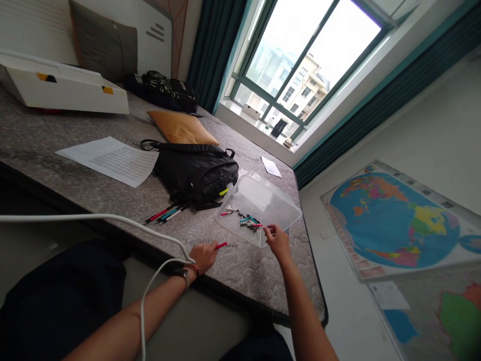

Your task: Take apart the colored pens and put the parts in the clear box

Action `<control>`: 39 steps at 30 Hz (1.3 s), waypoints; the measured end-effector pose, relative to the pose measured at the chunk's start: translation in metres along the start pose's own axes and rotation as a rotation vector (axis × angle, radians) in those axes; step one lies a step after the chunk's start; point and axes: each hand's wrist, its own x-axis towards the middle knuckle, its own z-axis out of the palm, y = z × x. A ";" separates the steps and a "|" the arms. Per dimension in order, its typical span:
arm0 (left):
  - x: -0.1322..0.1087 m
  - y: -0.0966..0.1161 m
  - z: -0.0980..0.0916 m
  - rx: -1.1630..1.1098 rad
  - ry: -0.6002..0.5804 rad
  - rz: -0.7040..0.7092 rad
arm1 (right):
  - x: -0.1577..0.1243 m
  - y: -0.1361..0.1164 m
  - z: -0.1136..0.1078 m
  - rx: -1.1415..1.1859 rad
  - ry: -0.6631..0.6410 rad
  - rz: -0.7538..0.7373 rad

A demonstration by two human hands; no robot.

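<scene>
My left hand (204, 256) is closed around a short red pen piece (221, 245) above the mattress (240, 271), near its front edge. My right hand (277, 239) is at the near right rim of a clear plastic box (270, 200), its fingers pinched at the end of a red pen part (257, 225). Several small pen parts (248, 219), teal, black, silver and red, lie in the box. To the left, several long pens (167, 214) in red, teal, black and white rest on the mattress beside a black backpack (197, 173).
A white cable (112, 217) crosses in front of my left wrist. Behind are a printed sheet (112, 159), a brown envelope (182, 128), a white box (71, 90), dark clothing (165, 90) and a small white paper (270, 166). A map (398, 220) hangs on the right wall.
</scene>
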 end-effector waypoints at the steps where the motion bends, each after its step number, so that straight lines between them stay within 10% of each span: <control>1: 0.000 0.000 0.000 -0.002 0.001 0.003 | -0.004 0.014 0.014 0.055 -0.047 0.060; 8: -0.001 0.002 -0.001 -0.007 -0.008 0.014 | -0.074 0.028 0.127 0.703 -0.502 0.350; 14: -0.001 0.002 -0.002 -0.006 -0.012 0.044 | -0.078 -0.002 0.171 0.985 -0.409 0.359; 26: 0.001 0.002 -0.001 -0.013 -0.039 0.024 | -0.014 0.019 0.102 1.070 -0.004 0.475; 29: 0.000 0.002 0.000 -0.023 -0.023 0.028 | -0.031 0.032 0.117 0.760 -0.124 0.436; 34: 0.000 0.000 0.002 -0.041 -0.003 0.041 | -0.072 0.038 0.153 0.353 0.159 0.149; 39: -0.001 0.000 0.005 -0.007 0.019 0.050 | -0.080 0.028 0.156 0.292 0.163 0.097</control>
